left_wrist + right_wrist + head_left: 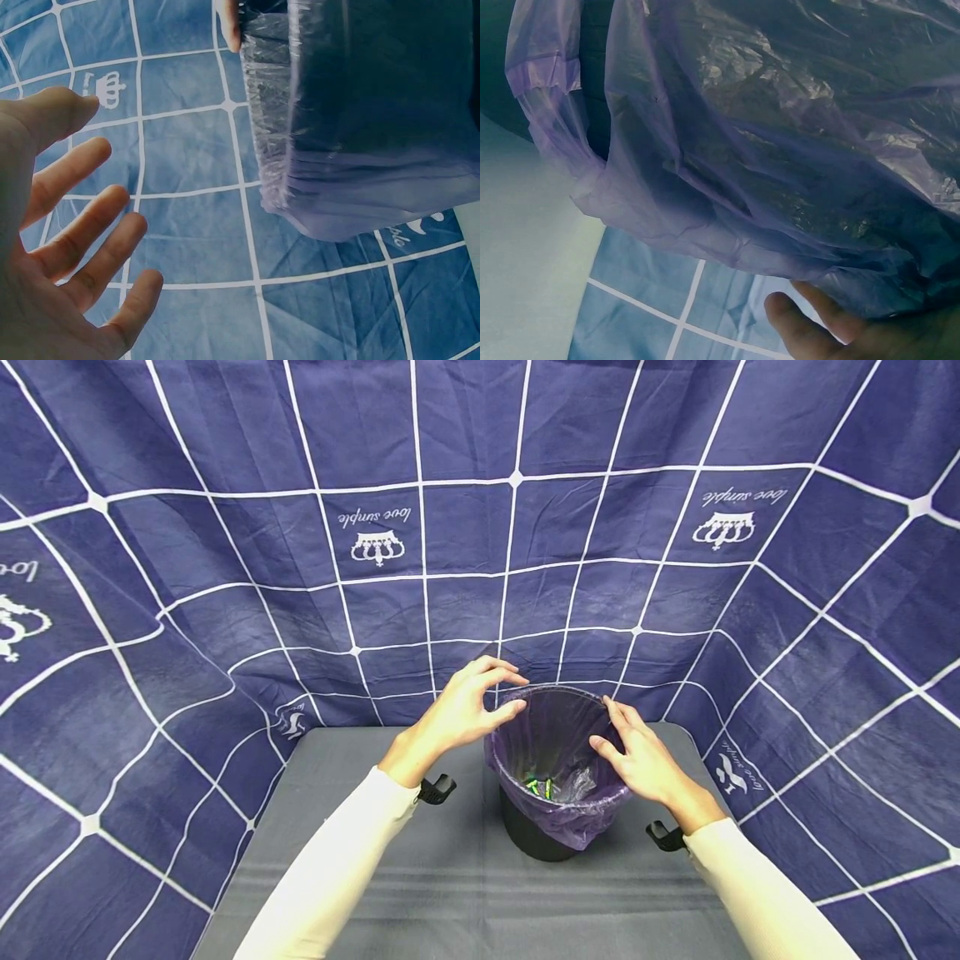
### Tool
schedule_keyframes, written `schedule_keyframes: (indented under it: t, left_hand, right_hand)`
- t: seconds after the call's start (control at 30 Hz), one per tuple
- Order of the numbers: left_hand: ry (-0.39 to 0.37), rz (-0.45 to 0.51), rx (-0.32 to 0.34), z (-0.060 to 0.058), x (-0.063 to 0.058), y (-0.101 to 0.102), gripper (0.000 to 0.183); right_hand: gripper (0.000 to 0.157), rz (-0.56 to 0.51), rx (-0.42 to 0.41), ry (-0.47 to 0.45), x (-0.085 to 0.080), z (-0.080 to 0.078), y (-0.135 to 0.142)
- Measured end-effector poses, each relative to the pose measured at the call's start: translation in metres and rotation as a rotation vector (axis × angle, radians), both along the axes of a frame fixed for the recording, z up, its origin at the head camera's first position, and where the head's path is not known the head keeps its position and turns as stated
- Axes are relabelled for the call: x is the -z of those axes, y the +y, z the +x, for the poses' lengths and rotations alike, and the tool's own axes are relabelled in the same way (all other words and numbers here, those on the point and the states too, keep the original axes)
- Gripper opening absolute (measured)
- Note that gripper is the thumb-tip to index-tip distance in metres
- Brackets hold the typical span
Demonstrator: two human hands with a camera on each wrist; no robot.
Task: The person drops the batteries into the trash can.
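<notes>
A black bin (534, 837) stands on the grey surface, lined with a thin purple bag (573, 827) folded over its rim. Inside lie small green-and-yellow pieces (547, 788) and a crumpled clear plastic wrapper (579, 783). My left hand (474, 700) is beside the bin's left rim, its fingers spread and loosely bent; the left wrist view shows the palm holding nothing, apart from the bag. At the right rim is my right hand (641, 756), fingers extended along the edge, thumb apart from them. In the right wrist view its fingertips meet the purple bag's edge.
A grey cloth-covered tabletop (360, 877) carries the bin near its back right. Blue sheets with white grid lines (465, 535) hang behind and on both sides. Black bands with mounts (437, 788) sit on both wrists.
</notes>
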State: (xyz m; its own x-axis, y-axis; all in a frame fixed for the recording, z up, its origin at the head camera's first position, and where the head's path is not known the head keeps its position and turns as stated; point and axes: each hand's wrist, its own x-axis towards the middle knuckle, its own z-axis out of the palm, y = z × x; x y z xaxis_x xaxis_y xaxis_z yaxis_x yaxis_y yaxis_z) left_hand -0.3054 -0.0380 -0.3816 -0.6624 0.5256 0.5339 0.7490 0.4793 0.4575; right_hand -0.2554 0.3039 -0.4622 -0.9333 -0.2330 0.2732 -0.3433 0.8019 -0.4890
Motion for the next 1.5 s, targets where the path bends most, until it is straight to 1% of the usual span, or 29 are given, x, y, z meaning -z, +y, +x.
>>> schedule_keyframes:
  t: [0.27, 0.43, 0.67, 0.8, 0.97, 1.13, 1.37, 1.5]
  left_hand:
    - [-0.005, -0.002, -0.022, 0.003, 0.009, -0.008, 0.03]
    - [-0.014, -0.001, -0.053, 0.005, 0.013, -0.016, 0.03]
    - [-0.005, -0.001, -0.08, 0.007, 0.02, -0.027, 0.029]
    - [-0.007, -0.003, -0.09, 0.008, 0.024, -0.034, 0.031]
    - [0.001, 0.002, -0.105, 0.01, 0.03, -0.045, 0.031]
    - [0.002, -0.006, -0.12, 0.013, 0.036, -0.054, 0.03]
    - [0.003, -0.007, -0.154, 0.018, 0.043, -0.069, 0.029]
    - [-0.004, -0.021, -0.181, 0.023, 0.048, -0.078, 0.03]
  right_hand:
    - [0.082, 0.002, 0.004, -0.005, 0.003, -0.001, 0.003]
    - [0.084, -0.01, 0.003, -0.033, 0.002, 0.0, 0.005]
    - [0.089, -0.04, -0.024, -0.081, -0.003, 0.001, 0.01]
    - [0.089, -0.066, -0.043, -0.118, -0.007, 0.0, 0.016]
    - [0.09, -0.09, -0.07, -0.141, -0.008, 0.002, 0.023]
    - [0.088, -0.109, -0.082, -0.149, -0.007, 0.006, 0.03]
    - [0.081, -0.145, -0.096, -0.151, -0.012, 0.011, 0.039]
    - [0.078, -0.133, -0.085, -0.116, -0.012, 0.014, 0.044]
